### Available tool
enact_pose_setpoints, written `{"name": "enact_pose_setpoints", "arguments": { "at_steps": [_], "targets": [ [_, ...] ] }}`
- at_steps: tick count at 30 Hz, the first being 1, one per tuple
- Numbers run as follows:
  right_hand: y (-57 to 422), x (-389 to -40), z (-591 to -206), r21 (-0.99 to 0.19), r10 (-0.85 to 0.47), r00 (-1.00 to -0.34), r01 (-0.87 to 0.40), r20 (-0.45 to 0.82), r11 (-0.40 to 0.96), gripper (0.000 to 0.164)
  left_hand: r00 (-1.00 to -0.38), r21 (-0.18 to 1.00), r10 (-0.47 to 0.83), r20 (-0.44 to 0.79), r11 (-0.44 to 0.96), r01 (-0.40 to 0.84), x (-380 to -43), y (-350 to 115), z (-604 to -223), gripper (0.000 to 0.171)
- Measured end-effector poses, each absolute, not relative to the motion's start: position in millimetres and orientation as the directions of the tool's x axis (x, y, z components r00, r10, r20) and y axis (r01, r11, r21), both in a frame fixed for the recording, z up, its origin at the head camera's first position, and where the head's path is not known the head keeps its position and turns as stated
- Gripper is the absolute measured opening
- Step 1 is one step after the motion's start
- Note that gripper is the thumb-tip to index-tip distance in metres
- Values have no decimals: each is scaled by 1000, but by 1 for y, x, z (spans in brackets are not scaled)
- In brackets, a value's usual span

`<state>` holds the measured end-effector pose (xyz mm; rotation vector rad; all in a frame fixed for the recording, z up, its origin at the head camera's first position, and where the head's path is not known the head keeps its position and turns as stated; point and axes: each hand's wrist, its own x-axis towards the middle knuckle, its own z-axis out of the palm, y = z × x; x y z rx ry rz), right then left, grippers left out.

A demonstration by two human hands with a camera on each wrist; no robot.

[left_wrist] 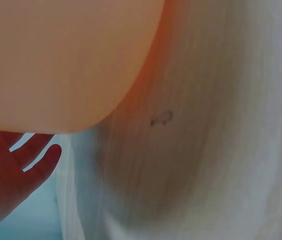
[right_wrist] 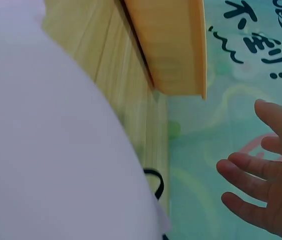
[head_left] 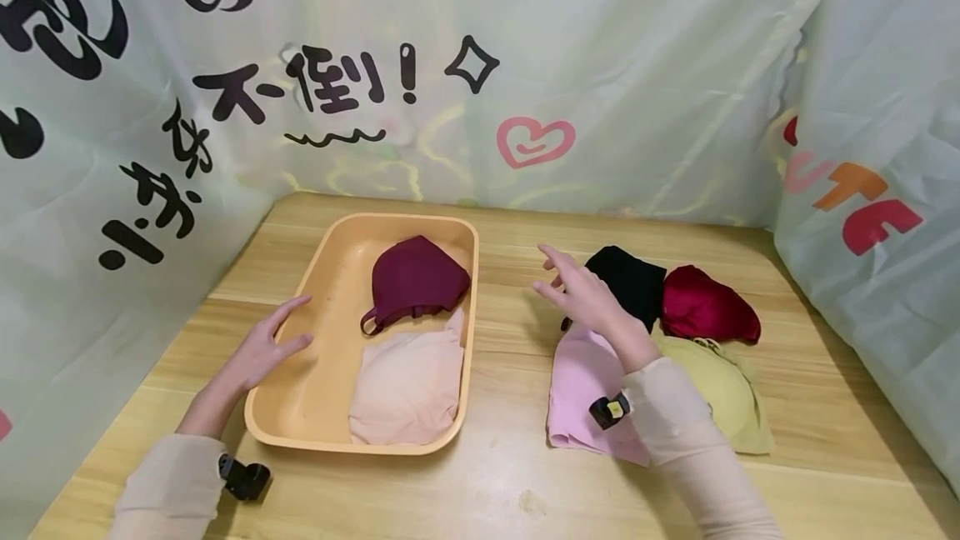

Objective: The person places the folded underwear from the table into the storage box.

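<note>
My left hand (head_left: 262, 350) is at the left rim of a pale orange plastic tray (head_left: 300, 438), fingers spread and nothing in its grasp. In the left wrist view its fingers (left_wrist: 43, 162) show beside the tray's edge. Inside the tray lie a dark purple bra (head_left: 416, 282) at the back and a pale pink folded bra (head_left: 408, 390) in front. My right hand (head_left: 588, 297) hovers with loosely extended fingers and holds nothing. Close by it are a black folded garment (head_left: 630, 282) and a lilac bra (head_left: 581, 390); the forearm partly covers the lilac one.
A shiny dark red bra (head_left: 708, 307) and a yellow-green bra (head_left: 720, 394) lie on the right of the wooden table (head_left: 502, 473). Printed cloth (head_left: 637, 90) hangs behind the table and along both sides.
</note>
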<state>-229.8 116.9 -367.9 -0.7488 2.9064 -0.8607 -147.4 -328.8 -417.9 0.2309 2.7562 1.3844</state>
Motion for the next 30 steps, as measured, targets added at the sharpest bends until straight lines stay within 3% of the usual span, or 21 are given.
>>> {"name": "enact_pose_setpoints", "arguments": {
  "at_steps": [11, 18, 30],
  "targets": [
    [144, -240, -369, -512, -392, -920, -342, 11, 788, 69, -989, 808, 146, 14, 581, 97, -147, -327, -414, 63],
    [158, -243, -362, -452, -288, -946, -194, -149, 871, 68, -989, 804, 147, 8, 587, 94, -145, -328, -413, 64],
    [185, -258, -367, -389, -272, -937, -171, -221, 905, 68, -990, 788, 142, 4, 609, 90, -148, -329, -416, 64]
  ]
}}
